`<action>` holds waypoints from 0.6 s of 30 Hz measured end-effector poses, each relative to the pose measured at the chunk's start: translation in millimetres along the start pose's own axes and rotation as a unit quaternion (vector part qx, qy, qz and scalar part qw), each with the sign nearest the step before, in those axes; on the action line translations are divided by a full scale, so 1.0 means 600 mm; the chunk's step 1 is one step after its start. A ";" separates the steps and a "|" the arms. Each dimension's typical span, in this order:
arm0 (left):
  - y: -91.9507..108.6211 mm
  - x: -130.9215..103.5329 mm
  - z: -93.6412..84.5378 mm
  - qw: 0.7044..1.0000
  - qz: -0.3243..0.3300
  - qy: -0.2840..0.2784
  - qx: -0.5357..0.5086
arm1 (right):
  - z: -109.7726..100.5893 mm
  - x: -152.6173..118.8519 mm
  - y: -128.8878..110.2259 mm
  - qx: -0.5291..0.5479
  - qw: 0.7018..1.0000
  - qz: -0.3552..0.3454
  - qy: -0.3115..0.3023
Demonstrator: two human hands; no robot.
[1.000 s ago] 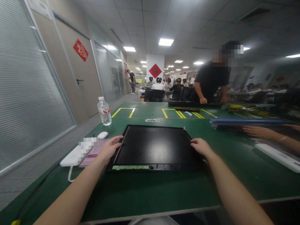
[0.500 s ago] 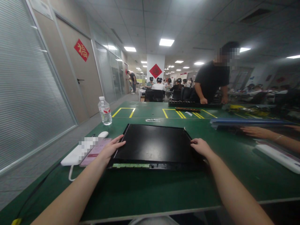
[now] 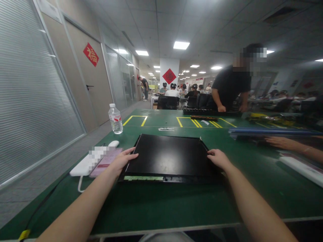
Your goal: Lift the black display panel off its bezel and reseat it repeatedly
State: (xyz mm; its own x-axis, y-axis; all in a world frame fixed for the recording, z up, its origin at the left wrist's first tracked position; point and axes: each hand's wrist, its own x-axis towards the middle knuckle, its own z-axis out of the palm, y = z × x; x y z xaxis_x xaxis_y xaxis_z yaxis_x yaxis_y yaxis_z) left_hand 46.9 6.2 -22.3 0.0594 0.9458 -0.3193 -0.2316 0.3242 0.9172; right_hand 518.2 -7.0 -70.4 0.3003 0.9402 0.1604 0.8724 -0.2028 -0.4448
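Observation:
A flat black screen panel (image 3: 169, 154) lies before me, seated slightly skewed in a thin black frame (image 3: 191, 179). Along its near edge a green circuit strip (image 3: 143, 178) is exposed at the left. My left hand (image 3: 125, 159) grips the left edge, thumb on top and the other fingers along the side. At the right edge, my right hand (image 3: 218, 159) pinches the border, its fingers curled and partly hidden. The fingers' undersides cannot be seen.
On the green table (image 3: 161, 208), a white power strip (image 3: 80, 168), a phone (image 3: 107, 162) and a water bottle (image 3: 115, 119) stand left. Another person's hand (image 3: 281, 142) is at the right by a blue bar (image 3: 272, 131). A person in black (image 3: 230, 87) stands behind the table.
The whole view has shifted slightly to the right in the picture. Both hands keep their places on the screen panel, with little visible movement.

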 end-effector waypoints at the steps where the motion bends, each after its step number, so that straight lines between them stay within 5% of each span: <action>1: 0.001 -0.004 0.002 1.000 0.002 0.004 0.007 | 0.001 0.000 0.001 -0.002 1.000 0.000 0.002; 18: -0.008 -0.001 0.002 0.999 0.038 0.005 -0.018 | -0.011 -0.009 -0.014 -0.022 1.000 -0.002 -0.009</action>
State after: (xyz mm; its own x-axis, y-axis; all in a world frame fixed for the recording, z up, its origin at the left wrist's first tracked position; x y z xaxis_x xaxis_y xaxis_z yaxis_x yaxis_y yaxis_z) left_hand 49.4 4.0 -25.9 0.0305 0.9672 -0.2522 -0.2690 0.2509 0.9299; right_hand 512.0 -12.4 -61.6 0.2898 0.9460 0.1454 0.8901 -0.2105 -0.4042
